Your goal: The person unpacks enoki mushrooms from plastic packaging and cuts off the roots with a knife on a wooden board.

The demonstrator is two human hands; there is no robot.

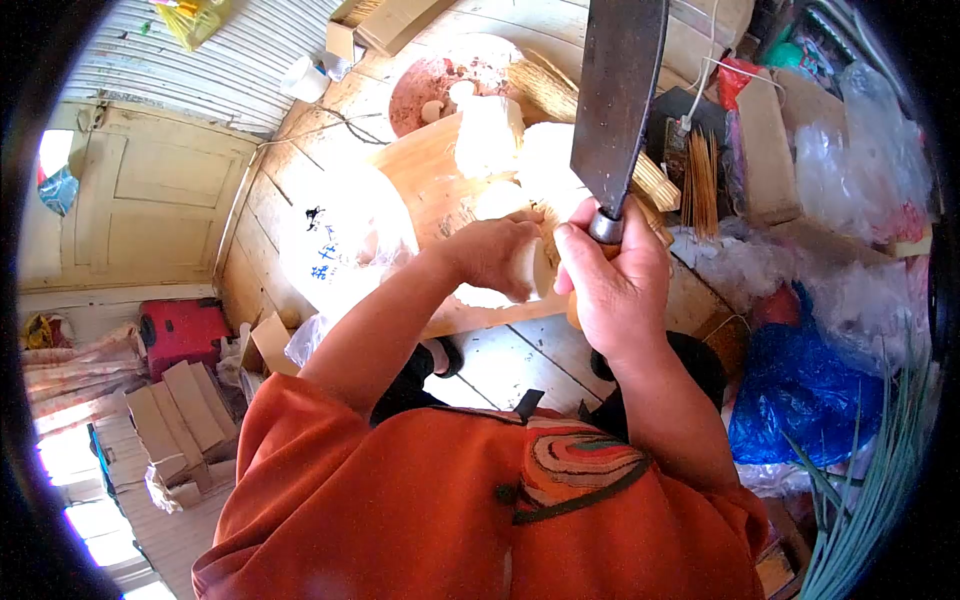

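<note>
My right hand (pixel 620 275) is closed around the wooden handle of a large cleaver (pixel 620 95), whose wide dark blade points up and away from me. My left hand (pixel 495 255) grips a pale, rounded piece (pixel 536 270) close beside the cleaver's handle, above the near edge of a wooden board (pixel 415 185). Farther back on the board lie a white block (pixel 489 137) and other pale pieces washed out by bright light. Bundles of thin sticks (pixel 655 185) lie behind my right hand.
A reddish round surface (pixel 410 95) holds small pale pieces. At left are a white bag (pixel 345 235), a red case (pixel 182 335) and cardboard (pixel 180 420). At right are upright brown sticks (pixel 700 185), a blue plastic bag (pixel 805 385) and long green leaves (pixel 870 490).
</note>
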